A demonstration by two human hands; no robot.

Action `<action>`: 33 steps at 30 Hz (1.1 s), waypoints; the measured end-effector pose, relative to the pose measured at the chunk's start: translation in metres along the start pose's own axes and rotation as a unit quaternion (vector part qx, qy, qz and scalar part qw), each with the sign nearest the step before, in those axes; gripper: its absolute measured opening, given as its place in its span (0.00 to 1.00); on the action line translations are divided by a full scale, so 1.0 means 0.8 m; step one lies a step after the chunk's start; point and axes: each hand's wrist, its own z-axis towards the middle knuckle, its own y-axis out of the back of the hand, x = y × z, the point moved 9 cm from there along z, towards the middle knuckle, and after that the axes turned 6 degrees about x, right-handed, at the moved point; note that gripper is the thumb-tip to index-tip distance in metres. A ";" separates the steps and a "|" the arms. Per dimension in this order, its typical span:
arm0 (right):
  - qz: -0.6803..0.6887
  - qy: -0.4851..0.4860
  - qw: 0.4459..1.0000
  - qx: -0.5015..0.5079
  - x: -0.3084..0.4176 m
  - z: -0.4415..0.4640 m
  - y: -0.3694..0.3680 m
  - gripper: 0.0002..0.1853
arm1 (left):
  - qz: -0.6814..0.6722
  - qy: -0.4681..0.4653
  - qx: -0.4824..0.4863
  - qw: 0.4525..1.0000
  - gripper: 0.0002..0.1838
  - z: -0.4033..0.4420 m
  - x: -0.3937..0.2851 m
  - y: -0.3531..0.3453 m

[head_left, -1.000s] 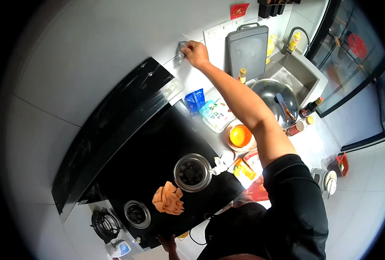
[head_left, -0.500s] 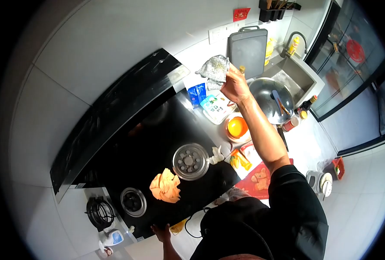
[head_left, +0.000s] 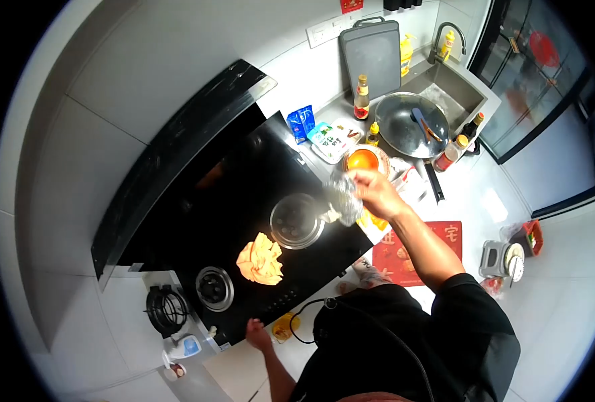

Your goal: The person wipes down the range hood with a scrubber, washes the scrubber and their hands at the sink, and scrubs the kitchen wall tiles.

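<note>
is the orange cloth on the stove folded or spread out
Neither: the orange cloth is bunched in a loose heap on the stove, with creases all over.

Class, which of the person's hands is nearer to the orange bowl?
Right. The right hand is close by, on the bowl's near side; the left hand is farther, by the cooktop's front edge.

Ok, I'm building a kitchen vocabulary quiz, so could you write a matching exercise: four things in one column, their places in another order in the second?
Things
1. orange cloth
2. grey cloth
3. red mat
4. grey board

Places
A. on the floor
B. leaning against the wall
C. on the black hob
D. in the right hand

Right pairs: 1-C, 2-D, 3-A, 4-B
</note>
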 end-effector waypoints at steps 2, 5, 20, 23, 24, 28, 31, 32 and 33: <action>0.039 -0.022 0.999 0.030 -0.021 -0.023 -0.032 0.14 | -0.200 -0.029 0.082 0.976 0.16 -0.025 -0.097 -0.042; 0.005 -0.102 0.992 0.071 -0.054 -0.047 -0.088 0.09 | -0.296 -0.052 0.294 0.907 0.27 -0.082 -0.320 -0.085; -0.269 -0.084 0.955 0.092 -0.047 -0.076 -0.106 0.08 | -0.458 -0.030 0.261 0.849 0.10 -0.110 -0.406 -0.122; -0.304 -0.051 0.949 0.070 -0.030 -0.071 -0.087 0.06 | -0.483 -0.067 0.193 0.851 0.07 -0.117 -0.454 -0.118; -0.299 -0.065 0.950 0.056 -0.031 -0.071 -0.078 0.06 | -0.486 -0.058 0.183 0.853 0.07 -0.123 -0.455 -0.123; -0.195 -0.101 0.971 0.094 -0.042 -0.068 -0.047 0.07 | -0.314 -0.127 0.047 0.940 0.07 -0.128 -0.466 -0.134; -0.111 -0.124 0.966 0.198 -0.034 -0.079 -0.049 0.07 | -0.235 -0.133 0.064 0.961 0.07 -0.147 -0.477 -0.175; -0.138 -0.113 0.958 0.223 -0.027 -0.084 -0.050 0.06 | -0.246 -0.127 0.085 0.957 0.08 -0.152 -0.477 -0.195; -0.172 -0.041 0.953 0.245 -0.027 -0.089 -0.047 0.07 | -0.252 -0.109 0.116 0.954 0.06 -0.157 -0.476 -0.212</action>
